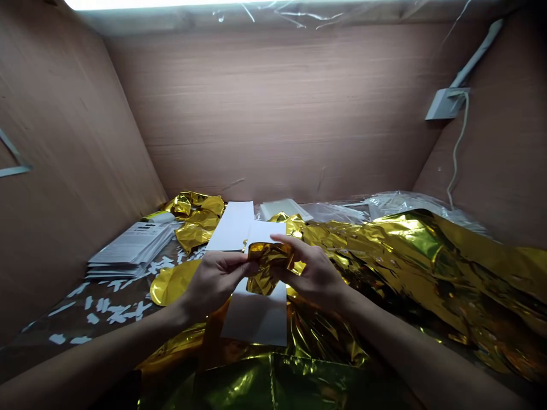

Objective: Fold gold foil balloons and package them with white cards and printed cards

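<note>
A crumpled piece of gold foil (pixel 267 267) is held up between my two hands, over a white card (pixel 256 319) lying on more gold foil. My left hand (pixel 220 276) pinches the foil's left edge between thumb and fingers. My right hand (pixel 314 270) grips its right side, the index finger reaching over the top and some fingers hidden behind the foil. Just behind the hands are a white sheet (pixel 267 230) and a longer white card (pixel 233 219). A rounded gold foil piece (pixel 173 283) lies left of my left hand.
Stacked printed papers (pixel 130 247) stand at the left, with white paper scraps (pixel 117 313) scattered before them. Large gold foil sheets (pixel 410 256) cover the right side. Clear plastic bags (pixel 410 202) lie along the back wall. An outlet box (pixel 447 103) with a hanging cord is at the right.
</note>
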Available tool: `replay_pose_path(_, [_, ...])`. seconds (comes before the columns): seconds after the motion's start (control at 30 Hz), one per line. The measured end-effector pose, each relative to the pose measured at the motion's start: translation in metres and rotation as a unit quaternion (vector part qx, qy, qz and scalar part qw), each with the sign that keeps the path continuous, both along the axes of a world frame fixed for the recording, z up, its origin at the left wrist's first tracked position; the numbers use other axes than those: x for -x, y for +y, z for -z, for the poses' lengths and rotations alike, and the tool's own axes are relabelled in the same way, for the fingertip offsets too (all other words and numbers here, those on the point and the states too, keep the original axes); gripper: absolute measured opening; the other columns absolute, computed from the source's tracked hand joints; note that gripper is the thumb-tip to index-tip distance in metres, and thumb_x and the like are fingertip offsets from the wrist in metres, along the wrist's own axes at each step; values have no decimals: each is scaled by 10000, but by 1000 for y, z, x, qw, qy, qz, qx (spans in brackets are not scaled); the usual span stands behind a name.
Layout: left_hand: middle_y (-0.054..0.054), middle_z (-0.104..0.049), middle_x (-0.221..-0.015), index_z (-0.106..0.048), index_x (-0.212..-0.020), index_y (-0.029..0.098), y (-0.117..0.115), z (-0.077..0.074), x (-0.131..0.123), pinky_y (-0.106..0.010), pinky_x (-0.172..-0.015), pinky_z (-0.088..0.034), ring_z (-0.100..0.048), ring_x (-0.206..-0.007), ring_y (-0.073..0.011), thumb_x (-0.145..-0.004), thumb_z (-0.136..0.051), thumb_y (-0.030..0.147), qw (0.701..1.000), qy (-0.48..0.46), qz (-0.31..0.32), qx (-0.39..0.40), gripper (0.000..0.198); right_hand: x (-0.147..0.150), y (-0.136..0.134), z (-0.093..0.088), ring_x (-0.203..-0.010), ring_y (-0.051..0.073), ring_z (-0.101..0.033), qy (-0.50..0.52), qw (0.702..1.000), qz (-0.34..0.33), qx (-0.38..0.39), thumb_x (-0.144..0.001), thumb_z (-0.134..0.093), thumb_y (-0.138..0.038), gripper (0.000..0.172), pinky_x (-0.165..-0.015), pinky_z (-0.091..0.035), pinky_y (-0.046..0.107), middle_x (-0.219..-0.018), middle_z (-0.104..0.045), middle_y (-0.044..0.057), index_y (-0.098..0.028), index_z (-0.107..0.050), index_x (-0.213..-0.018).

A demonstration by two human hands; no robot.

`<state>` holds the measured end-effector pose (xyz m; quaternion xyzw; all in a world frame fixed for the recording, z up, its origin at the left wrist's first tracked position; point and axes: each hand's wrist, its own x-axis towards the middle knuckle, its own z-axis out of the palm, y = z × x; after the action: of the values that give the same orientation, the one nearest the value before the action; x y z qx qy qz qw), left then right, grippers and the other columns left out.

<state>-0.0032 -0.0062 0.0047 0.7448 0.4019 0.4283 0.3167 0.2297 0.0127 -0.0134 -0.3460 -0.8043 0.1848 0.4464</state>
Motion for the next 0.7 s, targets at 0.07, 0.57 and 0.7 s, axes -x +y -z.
replay_pose_path(0.07, [-25,-711,-681,-812,-791,150,-3,5,3,-228,-580,-449,-593,-628,-151,-898,-698,345,1000,12,-20,-14,250,4,-2,2,-794,183,-681,10,999,-39,13,-925,-676,-304,279,-754,-521,305,-979,-775,43,-222,-719,-1188])
replay_pose_path(0.57, [-28,-750,-690,-839,-815,156,-3,23,7,-218,-559,-483,-657,-618,-161,-941,-666,346,998,23,6,-51,286,9,-5,9,-641,159,-609,27,997,-32,65,-818,-799,-408,221,-608,-497,263,-699,-711,15,-191,-824,-855])
replay_pose_path(0.7, [-52,-818,-911,-826,-1070,170,-3,27,5,-261,-686,-596,-749,-772,-211,-885,-748,305,995,-11,-13,-97,242,9,-6,10,-630,146,-569,36,996,-40,64,-794,-807,-414,226,-591,-484,259,-670,-665,-1,-189,-815,-812])
